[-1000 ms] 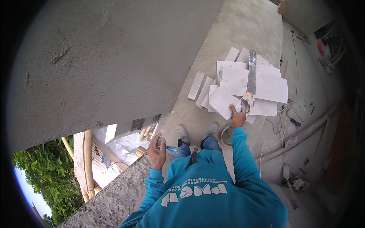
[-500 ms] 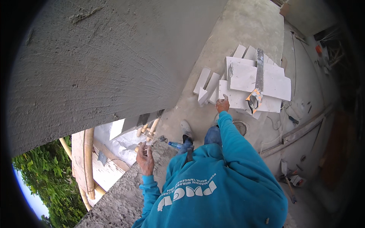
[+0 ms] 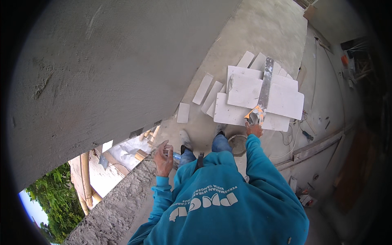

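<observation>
My right hand is at the orange and black handle of a handsaw, its fingers closed on the handle's near end. The saw's blade lies flat, pointing away, across a pile of white lightweight blocks. Off to the left, my left hand hovers with its fingers apart and bent, holding nothing. A blue plastic bottle shows just past its fingers, lower down on the floor. Left of the pile, a small cut block lies alone, near two long narrow block strips.
A grey plastered wall fills the upper left. Below it runs a rough mortar ledge, with bamboo poles and foliage outside. A round bucket stands by my right foot. Cables and a screwdriver-like tool lie right.
My right hand has moved from the pile's near left edge rightward onto the saw handle. The small block, earlier leaning by the strips, now lies apart to the left. The view has shifted.
</observation>
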Demonstrator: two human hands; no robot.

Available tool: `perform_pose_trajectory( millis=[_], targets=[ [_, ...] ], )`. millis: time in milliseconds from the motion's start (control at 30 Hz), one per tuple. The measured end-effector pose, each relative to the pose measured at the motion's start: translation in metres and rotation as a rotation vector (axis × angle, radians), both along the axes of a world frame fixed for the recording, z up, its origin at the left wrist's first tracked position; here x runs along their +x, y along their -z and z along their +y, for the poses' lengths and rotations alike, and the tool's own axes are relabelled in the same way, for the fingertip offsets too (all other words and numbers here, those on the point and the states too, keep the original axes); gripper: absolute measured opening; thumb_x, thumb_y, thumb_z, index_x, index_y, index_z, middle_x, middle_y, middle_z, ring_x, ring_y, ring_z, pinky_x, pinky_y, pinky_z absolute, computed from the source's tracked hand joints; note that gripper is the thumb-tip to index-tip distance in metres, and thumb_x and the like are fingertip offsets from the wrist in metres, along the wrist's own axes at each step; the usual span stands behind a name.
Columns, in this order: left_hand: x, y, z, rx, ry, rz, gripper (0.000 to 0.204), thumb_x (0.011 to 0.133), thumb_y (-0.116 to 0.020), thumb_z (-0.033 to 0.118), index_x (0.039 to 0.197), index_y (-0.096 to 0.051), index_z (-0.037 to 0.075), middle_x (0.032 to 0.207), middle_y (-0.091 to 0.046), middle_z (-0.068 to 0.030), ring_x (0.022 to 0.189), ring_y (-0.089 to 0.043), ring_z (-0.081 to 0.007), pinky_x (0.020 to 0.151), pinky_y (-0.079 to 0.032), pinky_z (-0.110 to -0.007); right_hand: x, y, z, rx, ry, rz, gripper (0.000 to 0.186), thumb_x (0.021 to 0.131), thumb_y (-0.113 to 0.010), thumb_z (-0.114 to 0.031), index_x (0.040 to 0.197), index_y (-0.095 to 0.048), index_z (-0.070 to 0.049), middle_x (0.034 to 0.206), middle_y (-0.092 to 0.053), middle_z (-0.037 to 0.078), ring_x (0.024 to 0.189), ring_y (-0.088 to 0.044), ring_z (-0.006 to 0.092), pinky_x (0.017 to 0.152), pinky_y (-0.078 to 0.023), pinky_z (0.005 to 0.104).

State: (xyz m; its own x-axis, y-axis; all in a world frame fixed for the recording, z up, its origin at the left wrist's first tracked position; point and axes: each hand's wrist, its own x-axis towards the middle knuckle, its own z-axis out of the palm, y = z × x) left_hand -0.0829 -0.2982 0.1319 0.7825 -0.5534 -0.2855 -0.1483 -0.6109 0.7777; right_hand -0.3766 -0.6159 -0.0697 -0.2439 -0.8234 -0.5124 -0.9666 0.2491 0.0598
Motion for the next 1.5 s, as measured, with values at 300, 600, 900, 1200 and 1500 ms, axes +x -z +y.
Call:
perform_pose_trajectory(
  millis=[300, 600, 900, 1200, 1500],
  targets=[
    [-0.020, -0.031, -0.036, 0.075, -0.087, -0.055, 0.040, 0.087, -0.066, 0.012, 0.125, -0.060, 0.003, 0.099, -0.068, -0.0139, 0.076, -0.065, -0.0246, 0.070, -0.053, -0.036, 0.000, 0.048, 0.011, -0.171, -0.342, 0.115, 0.069, 0.067, -0.083, -0.052, 0.115, -0.054, -0.012, 0.112, -0.063, 0.004, 0.113, -0.056, 0.0269, 0.088, -0.044, 0.0463],
    [-0.034, -0.023, -0.001, 0.041, -0.245, -0.140, 0.038, 0.087, -0.065, 0.016, 0.123, -0.060, 0.004, 0.100, -0.067, -0.0171, 0.083, -0.065, -0.0318, 0.076, -0.053, -0.041, 0.024, -0.003, -0.019, 0.005, -0.576, 0.158, 0.054, 0.085, -0.067, -0.040, 0.126, -0.050, -0.009, 0.106, -0.069, 0.016, 0.098, -0.068, 0.0320, 0.089, -0.043, 0.0469],
    [-0.018, -0.010, 0.072, -0.036, -0.355, -0.056, 0.037, 0.087, -0.063, 0.015, 0.122, -0.060, 0.003, 0.099, -0.067, -0.0212, 0.092, -0.064, -0.0378, 0.083, -0.051, -0.045, 0.103, -0.108, -0.020, -0.732, 0.173, -0.753, 0.045, 0.089, -0.062, -0.021, 0.129, -0.051, -0.004, 0.110, -0.066, 0.019, 0.089, -0.067, 0.0357, 0.075, -0.055, 0.0476],
    [0.085, 0.030, 0.206, -0.087, -0.420, -0.175, 0.037, 0.085, -0.064, 0.020, 0.118, -0.062, 0.003, 0.097, -0.069, -0.0177, 0.093, -0.065, -0.0361, 0.084, -0.051, -0.045, 0.257, -0.354, 0.095, -1.350, -0.102, -1.529, 0.025, 0.092, -0.064, -0.021, 0.100, -0.054, 0.000, 0.085, -0.061, 0.009, 0.072, -0.061, 0.0208, 0.065, -0.053, 0.0303],
    [0.160, 0.068, 0.300, -0.082, -0.622, -0.275, 0.033, 0.084, -0.066, 0.018, 0.114, -0.062, 0.004, 0.091, -0.068, -0.0160, 0.089, -0.065, -0.0362, 0.082, -0.051, -0.046, 0.324, -0.478, 0.234, -1.224, -1.066, -2.082, 0.009, 0.093, -0.039, -0.012, 0.094, -0.039, -0.003, 0.066, -0.032, 0.000, 0.053, -0.034, 0.0122, 0.049, -0.033, 0.0245]
  ],
)
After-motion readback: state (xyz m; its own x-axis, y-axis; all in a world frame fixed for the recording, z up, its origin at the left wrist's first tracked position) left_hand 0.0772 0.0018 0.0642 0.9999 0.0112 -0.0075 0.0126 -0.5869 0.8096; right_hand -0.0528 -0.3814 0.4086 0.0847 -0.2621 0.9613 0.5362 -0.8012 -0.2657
